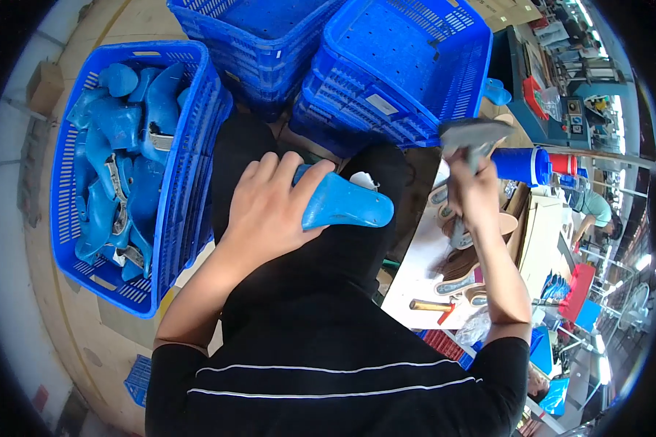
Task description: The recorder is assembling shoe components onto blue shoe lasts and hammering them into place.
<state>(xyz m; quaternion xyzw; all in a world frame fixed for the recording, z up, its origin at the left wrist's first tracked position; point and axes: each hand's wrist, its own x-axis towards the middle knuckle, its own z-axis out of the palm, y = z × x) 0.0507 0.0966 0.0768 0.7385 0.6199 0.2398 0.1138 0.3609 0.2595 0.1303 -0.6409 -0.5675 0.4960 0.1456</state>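
Note:
Over my lap, my left hand (273, 200) is wrapped round a smooth blue shoe last (353, 204), whose rounded end points right. A small torn white piece (364, 179) shows just behind the last. My right hand (475, 191) is raised above the table edge and grips a hammer (477, 133) by its handle. The hammer's dark head is up and smeared by motion, apart from the last. Below this hand, several tan insoles or soles (455, 266) lie on the white tabletop (415, 273), partly covered by my right forearm.
To my left stands a blue crate (160, 280) full of blue shoe lasts (116, 124). Stacked blue crates (386, 120) rise ahead of my knees. On the table lie a wooden-handled tool (430, 306) and blue and red cylinders (521, 166). A co-worker (598, 211) is farther right.

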